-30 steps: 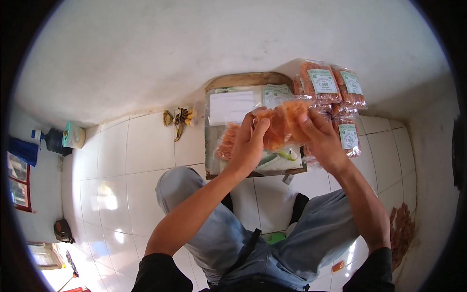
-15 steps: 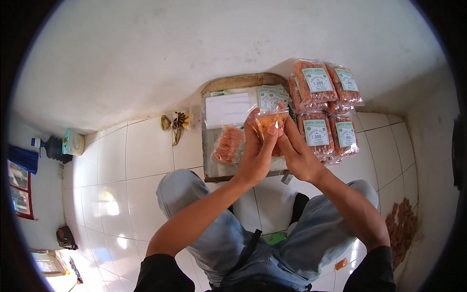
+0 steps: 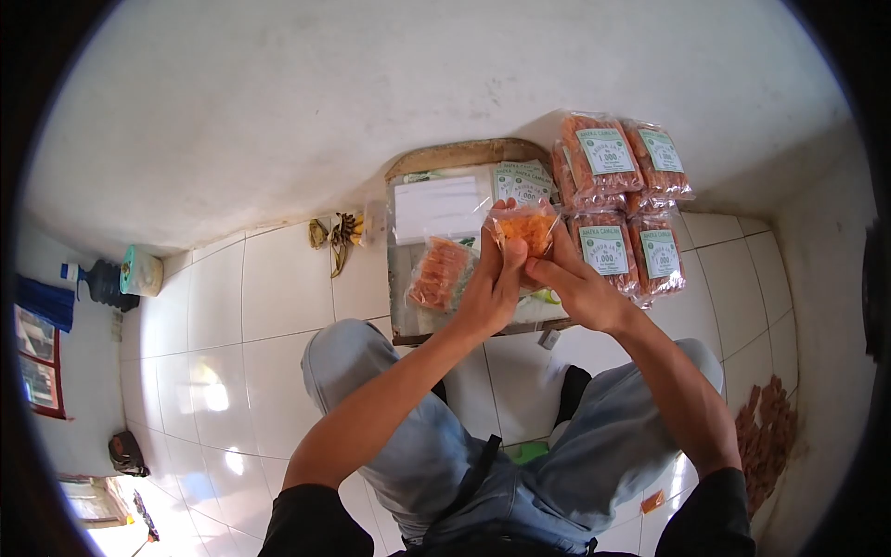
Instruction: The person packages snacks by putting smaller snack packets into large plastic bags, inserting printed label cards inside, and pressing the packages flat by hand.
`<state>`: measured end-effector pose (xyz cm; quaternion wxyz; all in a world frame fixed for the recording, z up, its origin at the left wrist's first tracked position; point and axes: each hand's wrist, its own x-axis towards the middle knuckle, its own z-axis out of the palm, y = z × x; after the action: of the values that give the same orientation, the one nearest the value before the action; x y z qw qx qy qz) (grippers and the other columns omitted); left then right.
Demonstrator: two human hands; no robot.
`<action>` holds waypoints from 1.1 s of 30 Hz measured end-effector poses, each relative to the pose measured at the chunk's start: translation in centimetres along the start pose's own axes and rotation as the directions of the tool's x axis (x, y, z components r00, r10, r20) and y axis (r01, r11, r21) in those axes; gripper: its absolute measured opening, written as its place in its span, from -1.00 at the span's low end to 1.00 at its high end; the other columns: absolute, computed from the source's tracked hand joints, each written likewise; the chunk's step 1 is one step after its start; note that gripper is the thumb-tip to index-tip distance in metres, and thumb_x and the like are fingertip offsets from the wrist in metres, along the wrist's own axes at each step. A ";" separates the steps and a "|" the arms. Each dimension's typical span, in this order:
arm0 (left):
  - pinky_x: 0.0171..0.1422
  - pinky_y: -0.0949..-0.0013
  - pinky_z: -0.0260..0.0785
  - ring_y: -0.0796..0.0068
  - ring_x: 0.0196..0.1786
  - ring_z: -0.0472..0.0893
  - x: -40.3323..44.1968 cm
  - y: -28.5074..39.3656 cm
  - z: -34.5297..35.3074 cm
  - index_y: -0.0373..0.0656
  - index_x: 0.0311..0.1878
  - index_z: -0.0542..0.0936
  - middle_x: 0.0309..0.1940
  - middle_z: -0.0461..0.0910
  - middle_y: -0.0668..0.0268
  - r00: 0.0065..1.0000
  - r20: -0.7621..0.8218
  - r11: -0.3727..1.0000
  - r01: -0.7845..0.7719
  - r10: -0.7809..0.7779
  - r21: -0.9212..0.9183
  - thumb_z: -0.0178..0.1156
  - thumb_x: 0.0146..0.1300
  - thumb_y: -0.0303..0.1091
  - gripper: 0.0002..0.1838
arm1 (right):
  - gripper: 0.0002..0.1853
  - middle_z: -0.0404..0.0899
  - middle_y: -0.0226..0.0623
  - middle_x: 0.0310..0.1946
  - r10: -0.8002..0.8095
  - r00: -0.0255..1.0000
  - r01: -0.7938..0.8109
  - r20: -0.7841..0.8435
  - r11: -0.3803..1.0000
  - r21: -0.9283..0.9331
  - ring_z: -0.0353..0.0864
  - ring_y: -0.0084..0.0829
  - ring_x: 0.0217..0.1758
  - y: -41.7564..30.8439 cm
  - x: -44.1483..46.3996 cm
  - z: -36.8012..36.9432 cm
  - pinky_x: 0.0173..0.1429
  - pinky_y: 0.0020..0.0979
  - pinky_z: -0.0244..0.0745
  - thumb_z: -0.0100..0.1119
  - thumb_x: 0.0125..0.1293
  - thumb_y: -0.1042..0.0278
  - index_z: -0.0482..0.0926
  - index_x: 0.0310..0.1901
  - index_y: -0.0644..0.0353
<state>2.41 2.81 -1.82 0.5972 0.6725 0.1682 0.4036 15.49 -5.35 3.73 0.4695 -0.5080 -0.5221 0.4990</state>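
Left hand (image 3: 498,286) and right hand (image 3: 575,288) clasp a clear-wrapped packet (image 3: 526,228).
It lies at their far end, neither nearer.

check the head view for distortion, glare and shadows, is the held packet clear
Head view: dark rounded corners and bowed lines on the tile floor; head view: white glare on those tiles at left, washed-out light at lower left; head view: soft shadow on the wall beside the stacked packs; head view: held packet reasonably clear, orange contents showing.
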 end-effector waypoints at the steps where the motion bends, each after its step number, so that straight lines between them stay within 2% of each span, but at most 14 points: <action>1: 0.38 0.32 0.21 0.37 0.31 0.34 0.1 0.4 0.0 -0.29 0.46 -0.01 0.32 0.26 0.11 0.995 0.048 0.995 0.089 -0.087 -0.040 -0.17 0.52 0.10 -0.27 | -0.18 0.12 -0.06 0.41 0.034 0.999 -0.036 -0.032 0.998 -0.058 0.13 -0.31 0.49 0.1 0.0 -0.3 0.51 -0.34 0.03 -0.14 0.50 0.19 -0.42 0.51 0.32; 6: 0.27 0.41 0.30 0.45 0.18 0.44 0.3 1.2 -0.6 -0.31 0.32 0.15 0.14 0.44 0.11 0.934 0.117 0.939 0.343 -0.338 -0.026 -0.11 0.48 0.18 -0.30 | -0.14 0.23 -0.13 0.31 0.071 0.992 -0.079 -0.100 0.993 -0.082 0.26 -0.35 0.38 1.0 0.0 -1.2 0.42 -0.34 0.19 -0.10 0.51 0.10 -0.40 0.51 0.34; 8: 0.21 0.45 0.33 0.46 0.11 0.49 0.4 1.4 -0.7 -0.31 0.27 0.15 0.06 0.49 0.08 0.951 0.083 0.949 0.304 -0.297 -0.083 -0.09 0.47 0.19 -0.31 | -0.10 0.27 -0.15 0.26 0.159 0.986 -0.153 -0.054 0.983 0.103 0.31 -0.39 0.33 0.3 0.0 -0.6 0.37 -0.36 0.25 -0.07 0.51 -0.06 -0.34 0.50 0.37; 9: 0.17 0.47 0.35 0.48 0.10 0.50 0.4 1.4 -0.7 -0.33 0.26 0.13 0.05 0.49 0.04 0.951 0.058 0.948 0.306 -0.302 -0.083 -0.06 0.47 0.17 -0.31 | -0.10 0.30 -0.19 0.22 0.203 0.979 -0.198 -0.034 0.974 0.112 0.37 -0.42 0.27 -0.8 -0.2 -0.3 0.30 -0.33 0.35 -0.04 0.48 -0.17 -0.20 0.48 0.36; 13: 0.17 0.37 0.32 0.46 0.05 0.46 0.0 1.2 0.4 -0.26 0.23 0.26 0.00 0.50 0.18 0.959 -0.096 0.963 0.269 -0.268 -0.005 -0.17 0.48 0.24 -0.33 | -0.19 0.32 -0.23 0.19 0.193 0.975 -0.147 -0.109 0.932 0.331 0.41 -0.42 0.22 1.9 0.6 0.4 0.26 -0.28 0.43 0.00 0.46 -0.15 -0.04 0.42 0.32; 15: 0.11 0.42 0.33 0.52 0.02 0.44 0.1 1.3 0.9 -0.25 0.27 0.21 -0.02 0.47 0.22 0.920 -0.126 0.926 0.356 -0.370 -0.121 -0.19 0.50 0.21 -0.35 | -0.26 0.32 -0.23 0.20 0.236 0.971 -0.203 -0.027 0.883 0.423 0.43 -0.38 0.20 2.1 0.8 0.4 0.25 -0.23 0.46 0.06 0.43 -0.12 0.08 0.35 0.31; 18: 0.06 0.46 0.34 0.56 0.01 0.41 -0.2 1.0 2.5 -0.23 0.28 0.19 0.01 0.43 0.25 0.938 -0.189 0.950 0.256 -0.289 -0.180 -0.19 0.51 0.18 -0.38 | -0.31 0.38 -0.23 0.14 0.237 0.958 -0.146 -0.163 0.889 0.434 0.47 -0.35 0.16 0.7 0.0 1.1 0.21 -0.24 0.49 0.12 0.39 -0.11 0.19 0.30 0.27; 22: 0.12 0.43 0.32 0.54 0.03 0.40 -0.6 -0.1 3.9 -0.23 0.28 0.20 0.05 0.40 0.25 0.957 -0.154 0.954 0.212 -0.247 -0.213 -0.24 0.52 0.20 -0.36 | -0.31 0.44 -0.23 0.08 0.296 0.930 -0.168 -0.216 0.869 0.466 0.49 -0.34 0.13 0.9 -1.2 0.1 0.08 -0.24 0.55 0.17 0.34 -0.14 0.24 0.29 0.20; 24: 0.21 0.39 0.27 0.50 0.09 0.40 -0.6 -0.4 4.2 -0.23 0.32 0.21 0.13 0.38 0.23 0.966 -0.086 0.969 0.239 -0.243 -0.056 -0.31 0.50 0.27 -0.29 | -0.34 0.52 -0.26 -0.04 0.295 0.927 -0.198 -0.230 0.908 0.370 0.56 -0.37 0.02 1.1 -2.1 -1.0 -0.07 -0.28 0.56 0.22 0.28 -0.13 0.32 0.24 0.15; 28: 0.29 0.36 0.22 0.42 0.16 0.43 -0.2 -0.8 5.4 -0.25 0.31 0.29 0.16 0.43 0.19 0.968 -0.044 0.966 0.251 -0.249 0.057 -0.37 0.49 0.30 -0.24 | -0.41 0.57 -0.28 -0.10 0.320 0.902 -0.189 -0.289 0.896 0.401 0.60 -0.42 -0.08 1.8 -3.6 -2.6 -0.18 -0.33 0.54 0.24 0.25 -0.07 0.39 0.17 0.16; 30: 0.18 0.33 0.36 0.38 0.07 0.55 0.7 -1.1 5.5 -0.35 0.12 0.46 0.06 0.56 0.14 0.913 0.003 0.855 0.383 -0.407 -0.350 -0.16 0.48 0.22 -0.32 | -0.49 0.60 -0.33 -0.18 0.330 0.857 -0.138 -0.397 0.888 0.439 0.62 -0.46 -0.19 1.4 -4.5 -3.1 -0.24 -0.36 0.52 0.24 0.24 -0.01 0.45 0.11 0.14; 31: 0.07 0.28 0.43 0.28 -0.05 0.64 1.2 -2.0 5.4 -0.26 0.03 0.60 -0.10 0.67 0.13 0.872 -0.080 0.856 0.451 -0.483 -0.252 -0.11 0.48 0.18 -0.38 | -0.57 0.56 -0.35 -0.13 0.316 0.873 -0.123 -0.372 0.880 0.459 0.59 -0.46 -0.15 0.4 -5.2 -3.6 -0.25 -0.35 0.53 0.19 0.32 0.03 0.45 0.09 0.11; 32: 0.07 0.28 0.43 0.28 -0.05 0.64 1.3 -2.7 5.3 -0.26 0.03 0.60 -0.10 0.67 0.13 0.872 -0.069 0.855 0.456 -0.484 -0.247 -0.11 0.48 0.18 -0.38 | -0.57 0.56 -0.35 -0.13 0.316 0.869 -0.116 -0.382 0.878 0.464 0.59 -0.46 -0.15 -0.1 -5.7 -4.1 -0.25 -0.35 0.53 0.19 0.32 0.03 0.45 0.09 0.11; 33: 0.01 0.22 0.46 0.20 -0.12 0.66 1.4 -3.3 5.0 -0.20 -0.03 0.62 -0.17 0.68 0.09 0.900 0.047 0.887 0.418 -0.434 0.196 -0.09 0.46 0.16 -0.43 | -0.56 0.56 -0.35 -0.13 0.333 0.837 -0.097 -0.435 0.872 0.480 0.59 -0.45 -0.15 -0.4 -6.1 -4.5 -0.27 -0.33 0.53 0.21 0.30 0.03 0.45 0.09 0.11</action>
<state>7.84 1.18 -4.23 0.6145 0.6879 0.3207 0.2153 20.18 -11.27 4.53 0.6306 -0.5580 -0.1924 0.5039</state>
